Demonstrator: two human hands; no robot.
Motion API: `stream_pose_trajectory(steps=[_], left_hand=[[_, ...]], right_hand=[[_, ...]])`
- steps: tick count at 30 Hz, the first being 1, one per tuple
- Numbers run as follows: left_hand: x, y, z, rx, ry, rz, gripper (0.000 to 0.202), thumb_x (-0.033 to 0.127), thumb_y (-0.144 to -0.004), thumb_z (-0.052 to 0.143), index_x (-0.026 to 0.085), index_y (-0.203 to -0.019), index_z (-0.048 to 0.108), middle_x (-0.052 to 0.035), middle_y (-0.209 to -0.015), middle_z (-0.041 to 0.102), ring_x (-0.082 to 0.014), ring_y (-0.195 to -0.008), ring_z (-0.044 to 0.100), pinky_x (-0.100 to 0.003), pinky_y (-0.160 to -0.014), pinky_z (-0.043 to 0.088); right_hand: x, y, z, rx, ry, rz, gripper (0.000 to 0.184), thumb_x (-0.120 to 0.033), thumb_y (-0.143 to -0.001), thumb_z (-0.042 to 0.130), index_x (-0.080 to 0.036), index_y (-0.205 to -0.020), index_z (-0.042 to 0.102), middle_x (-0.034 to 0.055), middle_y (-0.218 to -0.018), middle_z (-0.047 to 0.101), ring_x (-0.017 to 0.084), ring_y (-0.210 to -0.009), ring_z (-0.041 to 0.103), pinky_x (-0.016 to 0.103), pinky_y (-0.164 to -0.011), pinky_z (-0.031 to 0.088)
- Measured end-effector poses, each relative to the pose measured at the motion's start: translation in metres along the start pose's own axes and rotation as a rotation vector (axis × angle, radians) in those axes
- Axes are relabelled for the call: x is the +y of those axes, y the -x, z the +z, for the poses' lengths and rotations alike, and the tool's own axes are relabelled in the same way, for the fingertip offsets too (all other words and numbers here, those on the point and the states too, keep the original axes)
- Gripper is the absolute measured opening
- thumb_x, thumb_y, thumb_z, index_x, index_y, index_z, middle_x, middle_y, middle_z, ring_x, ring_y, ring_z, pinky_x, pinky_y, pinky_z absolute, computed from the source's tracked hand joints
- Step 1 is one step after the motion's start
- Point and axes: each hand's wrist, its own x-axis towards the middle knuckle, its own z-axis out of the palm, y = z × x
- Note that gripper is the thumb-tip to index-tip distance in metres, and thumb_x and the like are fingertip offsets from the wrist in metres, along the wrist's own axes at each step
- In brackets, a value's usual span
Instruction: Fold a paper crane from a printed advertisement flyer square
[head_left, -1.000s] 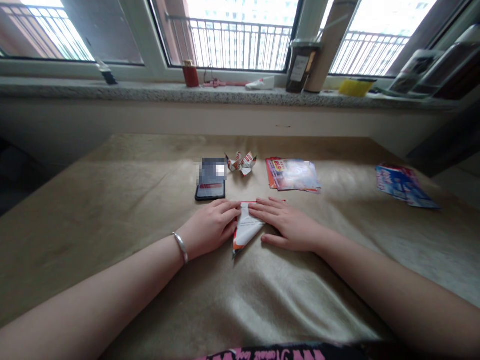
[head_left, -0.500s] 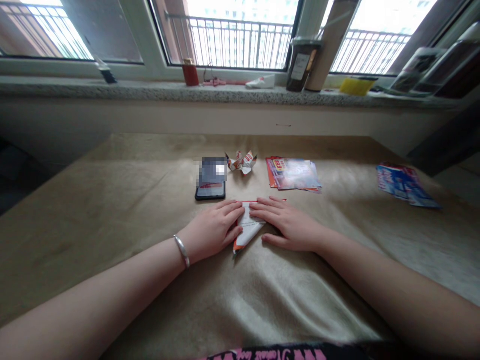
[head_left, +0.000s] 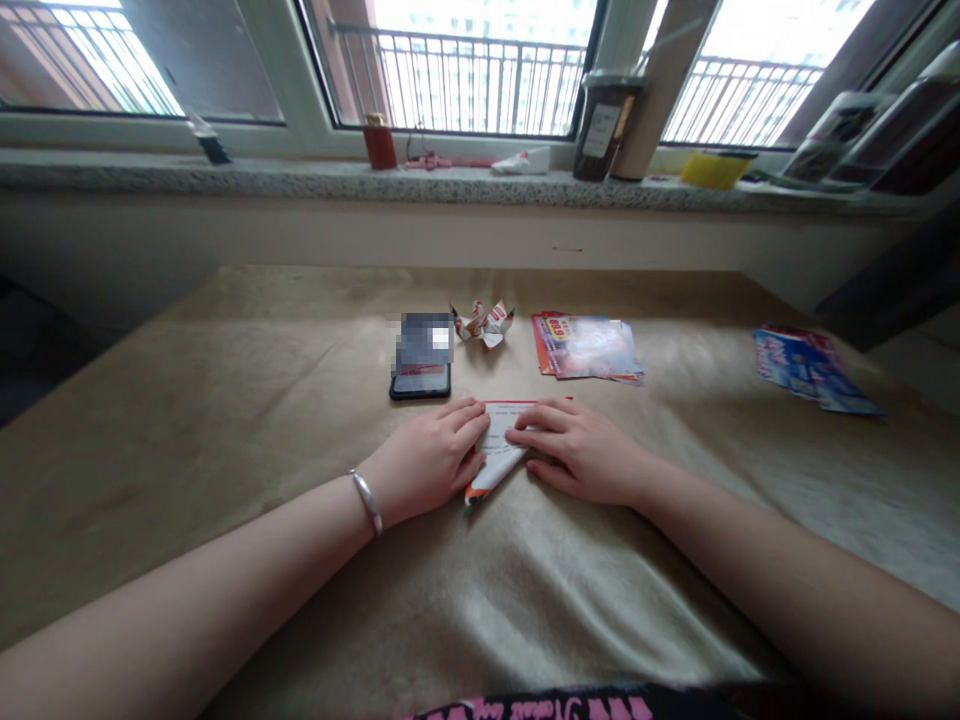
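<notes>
A sheet of printed paper folded into a triangle (head_left: 498, 450) lies flat on the cloth-covered table, its point towards me. It is white with small print, a red top edge and an orange tip. My left hand (head_left: 431, 452) rests on its left side, fingers laid out over the edge. On its right side lies my right hand (head_left: 581, 448), fingers stretched and apart on the paper. Both hands cover parts of the sheet. Beyond them sit a phone (head_left: 422, 360) and a folded paper figure (head_left: 484, 325) with several upright points.
Printed leaflets (head_left: 589, 347) lie in a pile right of the paper figure. More blue leaflets (head_left: 814, 370) are at the table's far right. A window sill (head_left: 300, 185) behind the table holds a red container (head_left: 379, 142), a dark jar (head_left: 602, 128) and a yellow item (head_left: 715, 170).
My right hand has slid slightly right on the folded paper, its fingers a little more bent, so more print shows. My left hand stays nearly in place.
</notes>
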Motion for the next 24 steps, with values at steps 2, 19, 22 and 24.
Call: stream_pose_trajectory(steps=[2,19,22,24], left_hand=[[0.0009,-0.0004,-0.0007,0.006,0.001,0.003,0.035,0.027,-0.089,0.045,0.008,-0.117,0.054,-0.0152,-0.122,0.058,-0.0257,-0.12,0.05,-0.04,-0.1,0.045],[-0.0019,0.0011,0.0007,-0.003,0.0,0.034,0.033,0.025,-0.09,0.044,0.02,-0.121,0.054,-0.013,-0.121,0.051,-0.0241,-0.104,0.056,-0.04,-0.087,0.051],[-0.0018,0.0009,0.0006,0.016,0.011,0.038,0.033,0.025,-0.09,0.045,0.02,-0.122,0.054,-0.0126,-0.123,0.052,-0.0239,-0.109,0.054,-0.04,-0.09,0.05],[-0.0022,0.0007,0.0009,0.02,0.008,0.051,0.034,0.026,-0.091,0.044,0.019,-0.123,0.053,-0.0118,-0.125,0.052,-0.0244,-0.114,0.051,-0.041,-0.094,0.048]], right_hand=[[0.0006,0.0006,0.0007,-0.004,0.021,0.001,0.035,-0.032,-0.088,0.048,-0.02,-0.12,0.059,0.0091,-0.111,0.061,0.024,-0.104,0.05,0.042,-0.091,0.043],[0.0,0.0015,-0.0026,0.058,0.006,-0.051,0.024,-0.02,-0.086,0.046,-0.019,-0.1,0.066,0.0076,-0.101,0.066,0.02,-0.091,0.057,0.038,-0.085,0.047],[0.0002,0.0019,-0.0031,0.061,0.005,-0.048,0.024,-0.021,-0.086,0.046,-0.019,-0.099,0.066,0.0072,-0.099,0.066,0.019,-0.09,0.058,0.037,-0.084,0.047],[0.0008,0.0028,-0.0038,0.057,-0.01,-0.043,0.025,-0.02,-0.086,0.045,-0.019,-0.1,0.066,0.007,-0.099,0.067,0.019,-0.09,0.059,0.036,-0.085,0.048]])
